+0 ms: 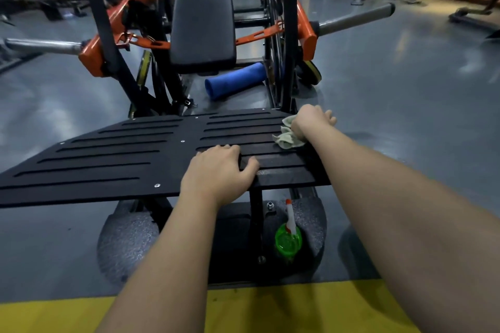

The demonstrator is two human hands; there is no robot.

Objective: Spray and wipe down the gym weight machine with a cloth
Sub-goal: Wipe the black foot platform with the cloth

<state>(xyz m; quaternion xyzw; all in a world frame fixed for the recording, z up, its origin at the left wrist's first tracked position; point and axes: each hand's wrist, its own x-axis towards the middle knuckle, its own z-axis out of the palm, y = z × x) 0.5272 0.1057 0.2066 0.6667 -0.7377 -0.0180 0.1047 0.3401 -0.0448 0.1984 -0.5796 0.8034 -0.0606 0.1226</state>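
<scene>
The weight machine has a black slotted footplate [121, 159] in front of me, a black padded seat [203, 27] and orange frame arms [305, 32] beyond it. My right hand [311, 119] holds a pale crumpled cloth [286, 138] against the plate's far right corner. My left hand [221, 170] rests on the plate's near edge, fingers bent over the surface and thumb to the right. A green spray bottle [288, 238] with a white and orange nozzle stands on the floor below the plate.
A blue foam roller [235, 81] lies under the seat. Steel weight pegs stick out left [40, 46] and right [357, 19]. Grey floor surrounds the machine, with a yellow strip [270, 311] nearest me. Other gym equipment stands in the dark background.
</scene>
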